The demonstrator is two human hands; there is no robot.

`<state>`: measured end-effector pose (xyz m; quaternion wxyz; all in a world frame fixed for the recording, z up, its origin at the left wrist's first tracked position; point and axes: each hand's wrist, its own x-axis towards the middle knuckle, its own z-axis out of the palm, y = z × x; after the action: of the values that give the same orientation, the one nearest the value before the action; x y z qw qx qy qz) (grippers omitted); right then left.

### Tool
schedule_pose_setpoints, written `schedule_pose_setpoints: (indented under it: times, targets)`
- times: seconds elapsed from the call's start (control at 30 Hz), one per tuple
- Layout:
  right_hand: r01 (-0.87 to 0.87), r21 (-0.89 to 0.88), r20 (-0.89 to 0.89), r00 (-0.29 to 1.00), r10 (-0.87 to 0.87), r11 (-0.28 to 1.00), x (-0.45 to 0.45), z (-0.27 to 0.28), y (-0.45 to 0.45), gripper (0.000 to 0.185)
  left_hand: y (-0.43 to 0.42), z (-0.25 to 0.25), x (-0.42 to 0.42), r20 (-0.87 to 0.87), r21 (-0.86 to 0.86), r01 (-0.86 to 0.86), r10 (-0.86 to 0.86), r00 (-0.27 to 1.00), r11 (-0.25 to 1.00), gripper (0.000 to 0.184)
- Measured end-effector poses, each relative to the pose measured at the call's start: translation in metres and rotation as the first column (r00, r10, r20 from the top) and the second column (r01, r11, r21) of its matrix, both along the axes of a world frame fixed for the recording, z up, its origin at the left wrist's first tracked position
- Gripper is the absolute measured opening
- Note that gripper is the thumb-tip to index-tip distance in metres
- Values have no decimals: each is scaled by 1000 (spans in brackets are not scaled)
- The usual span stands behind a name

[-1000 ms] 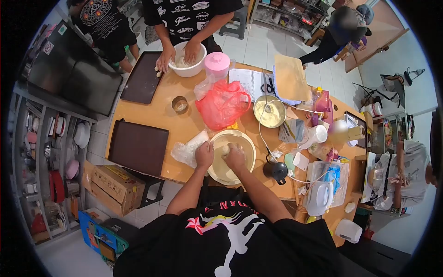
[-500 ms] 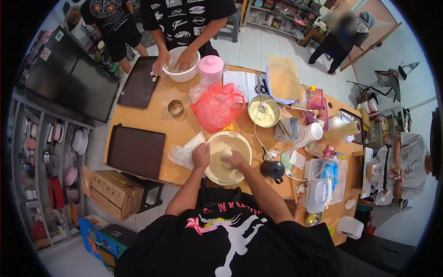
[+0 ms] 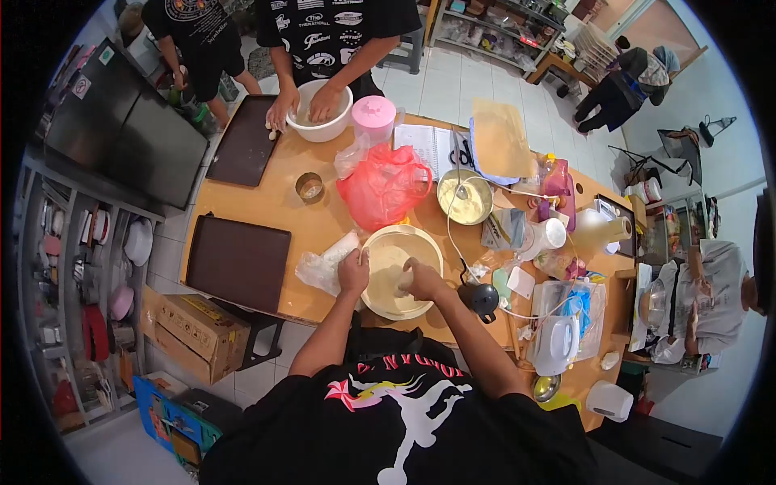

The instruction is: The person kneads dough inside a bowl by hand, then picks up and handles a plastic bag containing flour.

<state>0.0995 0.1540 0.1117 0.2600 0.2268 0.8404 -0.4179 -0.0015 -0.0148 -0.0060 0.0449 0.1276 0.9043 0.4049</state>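
Note:
A cream-coloured mixing bowl with pale, floury dough in it stands at the table edge in front of me. My left hand is closed on the bowl's left rim. Inside the bowl, toward its right side, my right hand is curled into the dough, and its coated fingertips are partly hidden. A clear plastic bag with white contents lies just left of my left hand. Right behind the bowl sits a red plastic bag.
Dark trays lie on the left. Across the table, another person works in a white bowl. A metal bowl of creamy mix, a black round-bodied device and a white cable stand right of my bowl. Other people are farther off.
My right hand has shifted slightly right, its fingers now more curled and pointing down. My left hand stays on the rim. The person at the back right has turned and moved.

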Motion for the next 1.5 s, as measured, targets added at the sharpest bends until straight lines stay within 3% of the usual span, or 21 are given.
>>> schedule_pose_setpoints:
  times: [0.1,0.2,0.3,0.4,0.5,0.63,0.77,1.0,1.2,1.5]
  targets:
    - [-77,291,-227,963,147,954,-2,-34,-1,42,1,5,1,19,15,-3,3,1000,1000,34]
    - [-34,424,-148,983,106,905,-9,-34,-13,39,1,5,2,11,26,-6,6,1000,1000,33]
    - [102,585,-376,913,157,805,-10,-62,-26,36,1,1,0,3,17,-5,5,1000,1000,32]
    - [180,626,-525,817,239,759,-9,-76,-38,40,2,1,0,-3,-10,-11,11,1000,1000,32]
    - [119,631,-414,887,203,766,-11,-85,-50,48,0,4,2,6,-18,-11,11,1000,1000,32]
    - [102,583,-418,889,189,806,-7,-87,-51,55,1,4,1,57,14,-3,3,998,1000,33]
    - [65,510,-391,906,164,858,-18,-89,-34,56,2,1,0,2,-11,-3,3,1000,1000,34]
    - [157,294,-339,940,-51,943,-29,-95,-23,57,1,0,-3,29,-12,12,-11,1000,1000,34]
    - [206,256,-240,960,-145,944,-30,-88,-23,52,0,-1,-2,18,-8,27,-27,999,1000,34]
    - [446,212,-331,870,-365,870,-19,-103,-43,40,1,7,-2,16,10,32,-32,999,999,34]
